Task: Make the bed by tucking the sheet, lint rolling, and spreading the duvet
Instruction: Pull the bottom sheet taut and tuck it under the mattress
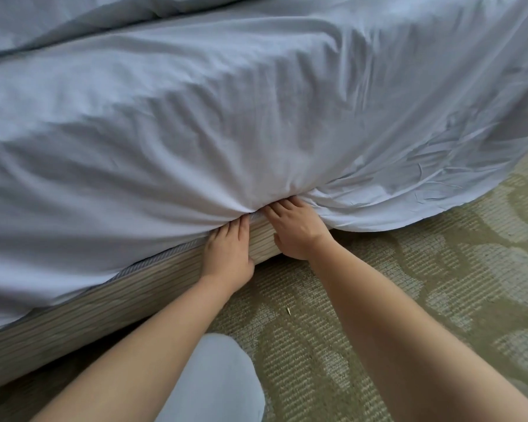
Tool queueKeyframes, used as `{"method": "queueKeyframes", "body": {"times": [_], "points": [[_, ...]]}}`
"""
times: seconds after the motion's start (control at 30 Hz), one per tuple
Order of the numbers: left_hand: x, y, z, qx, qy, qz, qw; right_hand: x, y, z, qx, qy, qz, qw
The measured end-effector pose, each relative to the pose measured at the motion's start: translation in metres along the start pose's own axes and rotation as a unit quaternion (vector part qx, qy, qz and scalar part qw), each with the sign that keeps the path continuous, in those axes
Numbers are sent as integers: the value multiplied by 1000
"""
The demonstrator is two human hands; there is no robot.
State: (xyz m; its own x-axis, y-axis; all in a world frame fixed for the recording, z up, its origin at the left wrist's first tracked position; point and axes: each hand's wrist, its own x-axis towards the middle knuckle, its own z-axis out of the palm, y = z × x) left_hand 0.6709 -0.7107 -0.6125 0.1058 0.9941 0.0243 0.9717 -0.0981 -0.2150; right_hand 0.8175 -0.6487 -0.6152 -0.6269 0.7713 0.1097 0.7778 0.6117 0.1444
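A pale blue sheet [226,117] covers the mattress and hangs over its near side. Left of my hands its edge is tucked in above the striped beige bed base [104,300]; right of them it hangs loose down to the carpet [409,196]. My left hand [227,254] lies flat against the base, fingers straight, their tips pushed under the sheet's edge. My right hand [296,229] sits just beside it, fingers straight and pressed into the gap under the mattress, tips hidden by the fabric. A bunched duvet [58,16] of the same colour lies at the far left.
Patterned olive and beige carpet [439,300] fills the floor on the right and front. My knee in light fabric [211,382] is at the bottom centre, close to the bed base. Small bits of debris [288,310] lie on the carpet.
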Motion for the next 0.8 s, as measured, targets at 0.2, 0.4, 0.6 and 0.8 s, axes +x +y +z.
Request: {"method": "queueKeyframes", "body": {"times": [0.2,0.4,0.6,0.8], "points": [[-22,18,2,-23,15,-21,999,-14,5,7,-2,74,-46,996],[-46,23,5,-67,37,-89,993,-24,8,11,12,88,-38,995],[-52,15,16,-41,45,-64,996,-17,-2,9,16,100,-7,995],[-60,-1,28,0,40,20,999,-7,-9,6,32,35,32,998]]}}
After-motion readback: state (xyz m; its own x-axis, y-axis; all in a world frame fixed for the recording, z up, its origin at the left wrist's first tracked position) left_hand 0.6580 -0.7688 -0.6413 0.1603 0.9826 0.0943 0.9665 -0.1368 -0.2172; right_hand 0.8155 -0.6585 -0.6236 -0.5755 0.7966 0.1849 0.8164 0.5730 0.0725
